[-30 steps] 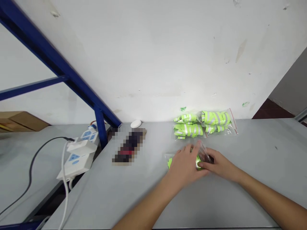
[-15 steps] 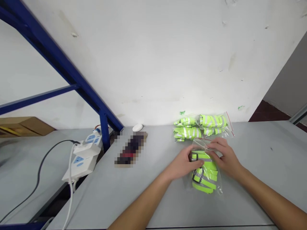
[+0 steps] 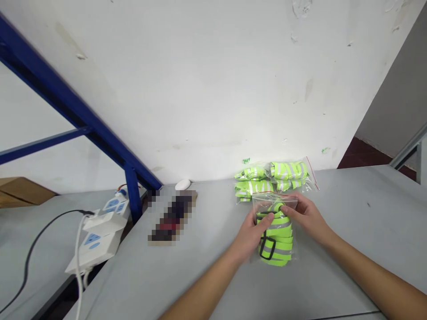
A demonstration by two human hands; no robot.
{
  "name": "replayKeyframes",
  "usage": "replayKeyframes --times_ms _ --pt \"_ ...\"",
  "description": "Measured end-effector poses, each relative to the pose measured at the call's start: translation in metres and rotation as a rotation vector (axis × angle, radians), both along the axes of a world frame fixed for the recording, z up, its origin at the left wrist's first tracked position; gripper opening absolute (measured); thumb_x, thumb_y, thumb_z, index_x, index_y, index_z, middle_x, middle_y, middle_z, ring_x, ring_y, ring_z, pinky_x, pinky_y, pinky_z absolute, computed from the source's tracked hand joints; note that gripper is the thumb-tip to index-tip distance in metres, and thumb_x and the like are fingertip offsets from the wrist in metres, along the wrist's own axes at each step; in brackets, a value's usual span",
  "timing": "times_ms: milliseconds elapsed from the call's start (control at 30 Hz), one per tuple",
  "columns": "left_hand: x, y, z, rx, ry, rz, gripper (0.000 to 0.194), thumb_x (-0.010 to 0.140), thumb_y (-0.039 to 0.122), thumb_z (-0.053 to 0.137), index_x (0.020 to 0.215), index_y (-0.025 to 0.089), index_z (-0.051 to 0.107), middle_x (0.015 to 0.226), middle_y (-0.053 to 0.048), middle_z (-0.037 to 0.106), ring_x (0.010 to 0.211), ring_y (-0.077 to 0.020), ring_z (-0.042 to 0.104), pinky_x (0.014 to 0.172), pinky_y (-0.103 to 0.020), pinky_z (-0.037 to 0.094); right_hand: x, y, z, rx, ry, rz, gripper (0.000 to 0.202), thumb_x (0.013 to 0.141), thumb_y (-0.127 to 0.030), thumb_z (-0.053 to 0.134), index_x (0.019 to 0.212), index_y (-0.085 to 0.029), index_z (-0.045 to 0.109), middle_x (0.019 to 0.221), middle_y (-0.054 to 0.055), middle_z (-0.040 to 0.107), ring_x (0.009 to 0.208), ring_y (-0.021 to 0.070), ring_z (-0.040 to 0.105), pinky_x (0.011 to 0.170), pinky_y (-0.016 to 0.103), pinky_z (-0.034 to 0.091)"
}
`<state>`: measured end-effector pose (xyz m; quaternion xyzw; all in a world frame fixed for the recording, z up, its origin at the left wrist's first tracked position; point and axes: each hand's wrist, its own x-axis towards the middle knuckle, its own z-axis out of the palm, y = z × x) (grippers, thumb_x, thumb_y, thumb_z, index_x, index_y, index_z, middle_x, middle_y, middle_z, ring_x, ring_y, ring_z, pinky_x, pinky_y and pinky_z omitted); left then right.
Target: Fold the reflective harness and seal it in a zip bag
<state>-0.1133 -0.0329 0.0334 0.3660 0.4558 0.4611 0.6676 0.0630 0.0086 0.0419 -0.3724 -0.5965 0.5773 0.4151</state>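
A clear zip bag [image 3: 260,201] with a red line along its top edge holds a folded yellow-green reflective strap [image 3: 282,242] with grey stripes and a black buckle [image 3: 267,247]. My left hand [image 3: 251,233] grips the bag's left side, thumb across the front. On the upper right, my right hand [image 3: 305,215] pinches the bag near its top, thumb in front and the other fingers mostly hidden behind. Just beyond, against the wall, lie several similar bagged reflective straps [image 3: 255,187].
Left on the grey table [image 3: 207,249] are a pixelated dark object [image 3: 171,218] and a white oval object [image 3: 183,184]. Power strips [image 3: 100,240] with cables sit by a blue metal frame [image 3: 133,191]. A cardboard box [image 3: 26,192] stands far left; a white wall [image 3: 213,89] rises behind.
My right hand has shifted from the bag's top middle to its upper right side. The bag's top now spreads wider, and its front with the buckle faces me more squarely. The view has shifted slightly.
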Motion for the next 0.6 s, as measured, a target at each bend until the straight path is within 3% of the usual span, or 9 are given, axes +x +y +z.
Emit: replayKeyframes --times_ms 200,300,433,600 --pt "0.0022 -0.0038 0.007 0.166 0.148 0.04 0.054 0.074 0.042 0.076 0.119 0.024 0.053 0.113 -0.004 0.067 0.105 -0.0235 0.063 0.086 -0.033 0.052 0.0054 0.0034 0.0049 0.066 -0.098 0.068 0.032 0.08 -0.047 0.068 0.103 -0.025 0.068 0.1 0.005 0.064 0.09 0.0214 0.061 0.077 0.034 0.051" --pt "0.0031 -0.0051 0.0082 0.229 0.259 0.064 0.048 0.075 0.042 0.074 0.114 0.022 0.054 0.112 -0.004 0.066 0.105 -0.0228 0.062 0.086 -0.032 0.051 0.0071 0.0041 0.0056 0.207 -0.142 0.102 0.023 0.078 -0.044 0.071 0.092 -0.025 0.071 0.103 0.006 0.057 0.092 0.0205 0.057 0.078 0.033 0.049" --pt "0.0014 -0.0042 0.0074 0.238 0.318 0.053 0.049 0.075 0.044 0.074 0.113 0.022 0.052 0.105 -0.003 0.066 0.1 -0.0224 0.063 0.083 -0.031 0.051 0.0052 0.0011 0.0048 0.233 -0.175 0.132 0.027 0.083 -0.048 0.063 0.077 -0.023 0.068 0.093 0.005 0.054 0.077 0.0165 0.054 0.065 0.028 0.047" --pt "-0.0011 -0.001 0.0078 0.242 0.197 0.034 0.06 0.074 0.041 0.075 0.125 0.024 0.049 0.119 -0.005 0.063 0.109 -0.0246 0.061 0.087 -0.034 0.051 0.0055 -0.0004 0.0058 0.284 -0.138 -0.02 0.032 0.084 -0.053 0.061 0.101 -0.026 0.067 0.101 0.006 0.059 0.095 0.0223 0.057 0.08 0.033 0.049"
